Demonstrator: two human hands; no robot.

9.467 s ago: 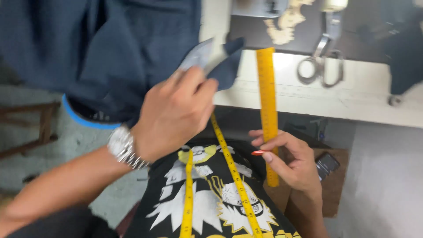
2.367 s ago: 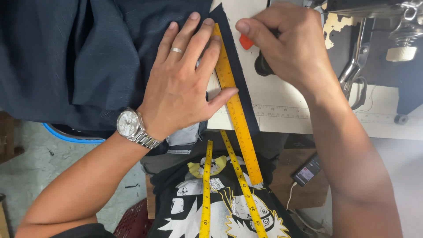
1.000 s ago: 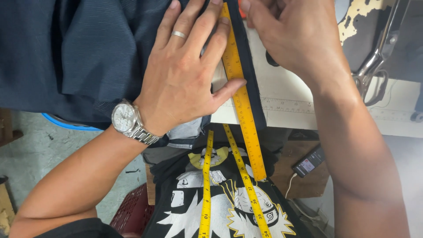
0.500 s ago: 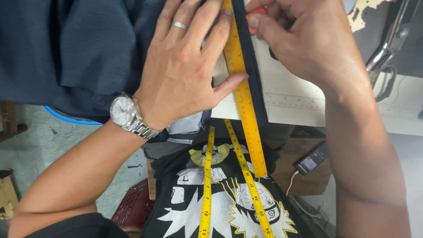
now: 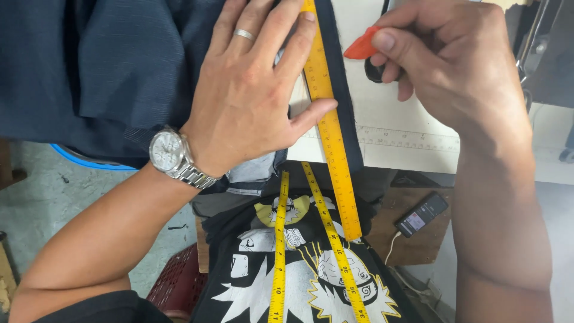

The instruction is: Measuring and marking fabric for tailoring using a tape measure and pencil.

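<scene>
Left hand lies flat, fingers spread wide, palm down on dark navy fabric, holding nothing; its thumb and forefinger press against the yellow ruler. The ruler runs just right of that hand, from the top edge down past the worktop edge, lying on a narrow dark strip of the fabric. Silver wristwatch on the left wrist, ring on one finger. Right hand sits up and right of the ruler, fingers closed in a pinch on a red chalk piece, whose tip points left, near the fabric strip's edge but apart from the ruler. Something dark sits under the right fingers; can't tell what. Yellow tape measure hangs in two strands below the left hand, over a black printed shirt. Phone with cable on a brown surface below the right forearm.
</scene>
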